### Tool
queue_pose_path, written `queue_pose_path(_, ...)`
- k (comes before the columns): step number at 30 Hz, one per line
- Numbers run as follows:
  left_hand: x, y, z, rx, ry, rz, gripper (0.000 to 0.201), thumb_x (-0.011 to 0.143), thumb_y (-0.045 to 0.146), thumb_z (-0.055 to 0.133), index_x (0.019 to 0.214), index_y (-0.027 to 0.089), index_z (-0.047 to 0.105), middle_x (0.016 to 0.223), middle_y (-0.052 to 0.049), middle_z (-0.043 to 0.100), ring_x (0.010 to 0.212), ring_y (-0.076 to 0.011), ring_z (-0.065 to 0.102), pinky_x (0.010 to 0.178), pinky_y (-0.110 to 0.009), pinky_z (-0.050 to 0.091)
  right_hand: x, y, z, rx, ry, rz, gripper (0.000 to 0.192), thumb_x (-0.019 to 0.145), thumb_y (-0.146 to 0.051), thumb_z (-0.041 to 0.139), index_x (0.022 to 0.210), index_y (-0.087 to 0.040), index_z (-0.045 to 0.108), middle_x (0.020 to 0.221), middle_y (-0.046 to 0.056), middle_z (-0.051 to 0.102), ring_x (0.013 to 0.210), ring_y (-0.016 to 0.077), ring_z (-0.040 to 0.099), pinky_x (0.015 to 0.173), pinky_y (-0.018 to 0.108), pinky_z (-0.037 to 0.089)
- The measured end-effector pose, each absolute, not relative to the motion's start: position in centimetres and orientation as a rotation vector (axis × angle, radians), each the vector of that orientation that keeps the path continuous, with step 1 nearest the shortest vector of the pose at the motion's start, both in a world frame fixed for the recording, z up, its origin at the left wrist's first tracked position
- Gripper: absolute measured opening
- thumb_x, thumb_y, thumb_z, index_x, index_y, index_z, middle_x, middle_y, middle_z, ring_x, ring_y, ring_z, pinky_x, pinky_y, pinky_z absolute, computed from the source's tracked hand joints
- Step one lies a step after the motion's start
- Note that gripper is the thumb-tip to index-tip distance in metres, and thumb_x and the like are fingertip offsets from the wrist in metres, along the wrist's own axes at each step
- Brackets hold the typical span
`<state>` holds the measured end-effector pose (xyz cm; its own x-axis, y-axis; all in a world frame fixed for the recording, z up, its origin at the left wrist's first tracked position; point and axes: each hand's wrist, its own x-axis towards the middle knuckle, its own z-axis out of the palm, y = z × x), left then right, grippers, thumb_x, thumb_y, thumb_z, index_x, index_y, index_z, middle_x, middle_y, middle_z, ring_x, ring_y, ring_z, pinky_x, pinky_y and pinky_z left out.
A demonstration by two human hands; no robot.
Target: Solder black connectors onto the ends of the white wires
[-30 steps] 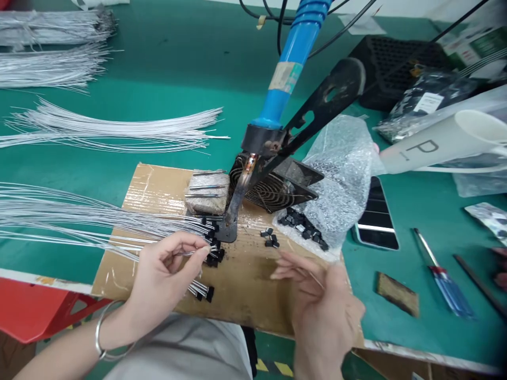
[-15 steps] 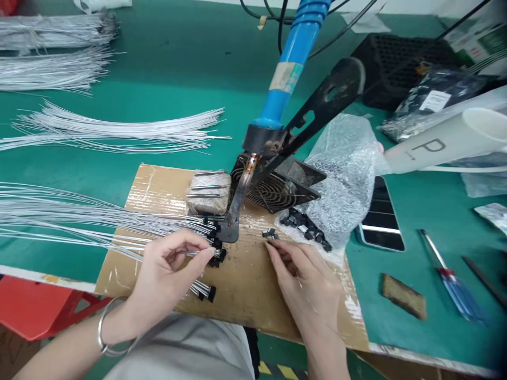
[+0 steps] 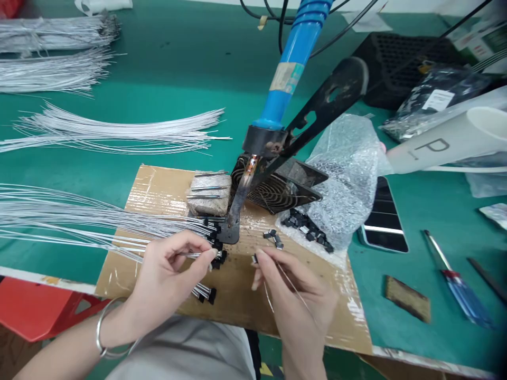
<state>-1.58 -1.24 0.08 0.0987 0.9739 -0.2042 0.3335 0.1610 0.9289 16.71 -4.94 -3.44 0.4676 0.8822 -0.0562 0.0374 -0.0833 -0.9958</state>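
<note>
Over taped cardboard [image 3: 158,184], left hand [image 3: 166,274] pinches thin wire [image 3: 190,254].

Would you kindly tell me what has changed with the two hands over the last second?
The right hand reached forward to the loose small black components on the brown cardboard sheet, then drew back toward the left hand, now pinching one small black piece. A thin wire runs through its fingers. The left hand kept pinching the thin silver wire; the blue-handled soldering iron stayed put.
</note>
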Motion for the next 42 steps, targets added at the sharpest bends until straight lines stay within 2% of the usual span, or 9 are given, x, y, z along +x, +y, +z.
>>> queue_pose_path(2,-1.6,-1.2,0.2,1.357,1.431,0.751,0.014,0.089,0.029,0.068,0.080,0.019,0.074,0.072,-0.003,0.073,0.060,-0.0138,0.063,0.052,-0.024,0.045,15.8,-4.6,-2.9,-1.451,-0.821,0.959,0.004,0.085,-0.026,0.081,0.082,-0.024,0.082,0.052,-0.004,0.067,0.041,0.0081,0.061,0.045,0.014,0.053)
queue_pose_path(7,-1.4,-0.8,1.0,1.331,1.362,0.720,0.012,0.087,0.025,0.066,0.080,0.019,0.073,0.082,-0.005,0.078,0.070,-0.0161,0.069,0.056,-0.024,0.048,14.3,-4.1,-2.2,-1.398,-0.729,1.136,0.004,0.084,-0.027,0.082,0.083,-0.023,0.081,0.057,-0.001,0.073,0.047,0.0117,0.070,0.051,0.015,0.060)
queue_pose_path(10,-1.3,-0.6,1.4,1.320,1.303,0.728,0.012,0.087,0.023,0.066,0.077,0.019,0.071,0.080,-0.003,0.077,0.071,-0.0145,0.069,0.059,-0.023,0.049,13.9,-4.2,-2.2,-1.372,-0.712,1.211,0.007,0.085,-0.029,0.082,0.082,-0.023,0.081,0.058,-0.002,0.073,0.043,0.0101,0.066,0.046,0.014,0.057)
queue_pose_path(14,-1.3,-0.6,1.3,1.303,1.285,0.719,0.011,0.088,0.022,0.066,0.078,0.019,0.071,0.083,-0.003,0.077,0.073,-0.0138,0.069,0.061,-0.022,0.050,13.6,-4.6,-2.6,-1.358,-0.669,1.195,0.010,0.085,-0.030,0.083,0.082,-0.022,0.080,0.060,-0.001,0.072,0.040,0.0088,0.063,0.041,0.013,0.053)
queue_pose_path(24,-1.0,-0.5,1.2,1.290,1.298,0.705,0.012,0.087,0.022,0.066,0.076,0.019,0.071,0.085,-0.004,0.078,0.074,-0.0152,0.069,0.058,-0.023,0.047,13.3,-4.8,-2.6,-1.342,-0.635,1.187,0.005,0.085,-0.028,0.083,0.082,-0.025,0.080,0.060,-0.003,0.072,0.042,0.0063,0.062,0.044,0.010,0.053)
queue_pose_path(31,-1.0,-0.4,1.2,1.306,1.284,0.719,0.013,0.088,0.018,0.066,0.076,0.019,0.070,0.082,-0.002,0.077,0.070,-0.0118,0.066,0.059,-0.020,0.049,13.4,-4.9,-2.6,-1.352,-0.690,1.174,0.008,0.086,-0.031,0.082,0.082,-0.024,0.080,0.060,-0.002,0.072,0.041,0.0088,0.062,0.042,0.014,0.053)
queue_pose_path(37,-0.9,-0.4,1.2,1.273,1.287,0.718,0.013,0.086,0.017,0.066,0.074,0.018,0.070,0.083,-0.003,0.077,0.074,-0.0136,0.068,0.063,-0.022,0.051,13.4,-4.9,-2.8,-1.397,-0.752,1.133,0.010,0.088,-0.033,0.081,0.083,-0.024,0.080,0.060,-0.003,0.070,0.044,0.0092,0.060,0.043,0.017,0.049)
queue_pose_path(40,-0.8,-0.3,1.0,1.260,1.304,0.714,0.011,0.085,0.017,0.066,0.074,0.018,0.070,0.082,-0.004,0.076,0.075,-0.0145,0.070,0.066,-0.023,0.052,13.8,-5.1,-3.2,-1.416,-0.918,1.015,0.012,0.096,-0.033,0.072,0.090,-0.026,0.081,0.068,-0.003,0.065,0.048,0.0077,0.054,0.046,0.019,0.045)
queue_pose_path(42,-0.8,-0.1,0.9,1.269,1.318,0.719,0.011,0.084,0.018,0.067,0.074,0.018,0.070,0.083,-0.004,0.077,0.076,-0.0146,0.070,0.066,-0.023,0.051,14.2,-5.2,-3.3,-1.413,-0.973,0.970,0.027,0.105,-0.038,0.056,0.103,-0.028,0.081,0.076,-0.002,0.059,0.057,0.0094,0.053,0.054,0.023,0.046)
